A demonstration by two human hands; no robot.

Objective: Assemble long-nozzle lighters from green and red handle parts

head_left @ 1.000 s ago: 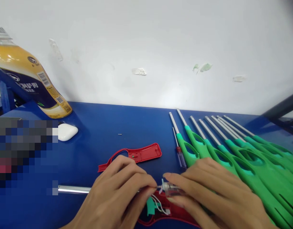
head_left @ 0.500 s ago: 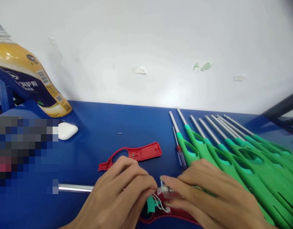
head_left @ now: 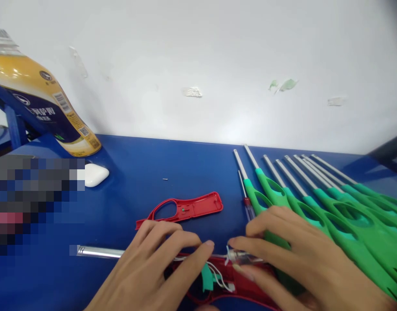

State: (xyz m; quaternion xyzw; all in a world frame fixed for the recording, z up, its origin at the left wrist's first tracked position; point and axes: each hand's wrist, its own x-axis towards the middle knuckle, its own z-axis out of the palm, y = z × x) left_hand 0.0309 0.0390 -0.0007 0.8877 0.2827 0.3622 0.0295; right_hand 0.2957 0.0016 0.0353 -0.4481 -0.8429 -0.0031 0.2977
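An opened lighter lies in front of me: a red half shell (head_left: 250,298) with a green trigger piece (head_left: 207,277), white wires (head_left: 219,276) and a long metal tube (head_left: 101,252) pointing left. My left hand (head_left: 156,263) is curled over the tube end and the shell's left part, gripping them; its fingers cover much of the inside. Between thumb and fingers of my right hand (head_left: 289,259) is a clear fuel tank (head_left: 247,258) with a metal valve end, held over the shell's right part. The other red half shell (head_left: 198,208) lies detached just behind my left hand.
Several green lighters (head_left: 341,216) lie in a row on the right, beside a screwdriver (head_left: 248,209). A small screw (head_left: 165,179) lies on the blue table (head_left: 137,164). Farther left are a white case (head_left: 96,174) and a yellow-labelled bottle (head_left: 52,112).
My right hand has moved slightly right with the fuel tank, away from my left fingers. The left fingers have loosened and spread a little, showing more wires. The view has shifted slightly.
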